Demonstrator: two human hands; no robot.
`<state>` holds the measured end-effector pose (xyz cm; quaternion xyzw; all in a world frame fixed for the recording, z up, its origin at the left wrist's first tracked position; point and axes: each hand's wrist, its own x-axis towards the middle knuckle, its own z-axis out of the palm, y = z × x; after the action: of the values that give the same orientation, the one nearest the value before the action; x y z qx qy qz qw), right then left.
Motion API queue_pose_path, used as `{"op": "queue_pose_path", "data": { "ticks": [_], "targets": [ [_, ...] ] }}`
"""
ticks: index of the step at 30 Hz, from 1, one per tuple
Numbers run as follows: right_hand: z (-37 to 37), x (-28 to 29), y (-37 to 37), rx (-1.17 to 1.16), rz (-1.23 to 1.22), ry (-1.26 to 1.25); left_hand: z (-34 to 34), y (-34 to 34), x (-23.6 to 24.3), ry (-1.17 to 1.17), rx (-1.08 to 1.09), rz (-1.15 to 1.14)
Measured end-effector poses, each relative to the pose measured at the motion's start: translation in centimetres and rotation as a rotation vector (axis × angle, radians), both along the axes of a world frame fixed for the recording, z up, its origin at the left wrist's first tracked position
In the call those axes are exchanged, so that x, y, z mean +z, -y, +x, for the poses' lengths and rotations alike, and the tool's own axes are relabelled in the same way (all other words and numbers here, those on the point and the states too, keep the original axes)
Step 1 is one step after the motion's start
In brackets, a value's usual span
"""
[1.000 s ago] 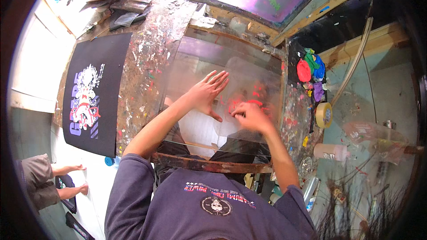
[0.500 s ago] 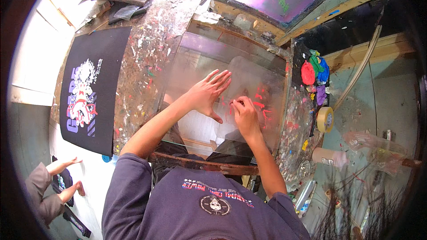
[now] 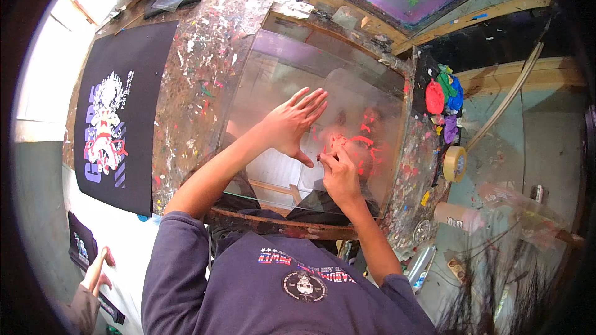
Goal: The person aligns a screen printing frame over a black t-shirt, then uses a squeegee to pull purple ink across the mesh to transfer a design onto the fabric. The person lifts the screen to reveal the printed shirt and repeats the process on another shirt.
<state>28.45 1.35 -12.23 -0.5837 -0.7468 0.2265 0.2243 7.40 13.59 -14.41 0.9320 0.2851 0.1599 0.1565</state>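
- Grip: right hand (image 3: 342, 177) pinching some small dark bit (image 3: 319, 157); left hand (image 3: 290, 125) splayed
- right's slid nearer left thumb, so more red marks (image 3: 367, 142) show on the clear sheet (image 3: 366, 84)

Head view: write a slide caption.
Bare left hand spread over a clear rectangular pane, bare right hand pinched beside bright-red marks, a printed black cloth panel at left.

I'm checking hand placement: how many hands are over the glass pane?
2: the left hand, spread open near the middle of the glass pane; the right hand, pinched, beside the red marks.
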Motion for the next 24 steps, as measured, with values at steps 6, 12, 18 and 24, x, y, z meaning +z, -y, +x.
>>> {"op": "queue_pose_path", "data": {
  "ticks": [6, 12, 18, 24],
  "targets": [
    [-0.4, 0.3, -1.6, -0.057, 0.091, 0.114, -0.3, -0.2, -0.2, -0.001, 0.007, 0.057],
    [-1.1, 0.2, -1.6, -0.156, 0.111, 0.014, -0.2, -0.3, -0.3, -0.006, -0.003, 0.078],
    [-1.2, -0.3, 2.2, -0.182, 0.063, 0.045, -0.2, -0.4, -0.2, 0.011, -0.002, 0.077],
    [-1.8, -0.4, -0.2, -0.220, 0.169, 0.149, -0.4, -0.5, 0.1, -0.002, -0.008, -0.004]
  ]
}}
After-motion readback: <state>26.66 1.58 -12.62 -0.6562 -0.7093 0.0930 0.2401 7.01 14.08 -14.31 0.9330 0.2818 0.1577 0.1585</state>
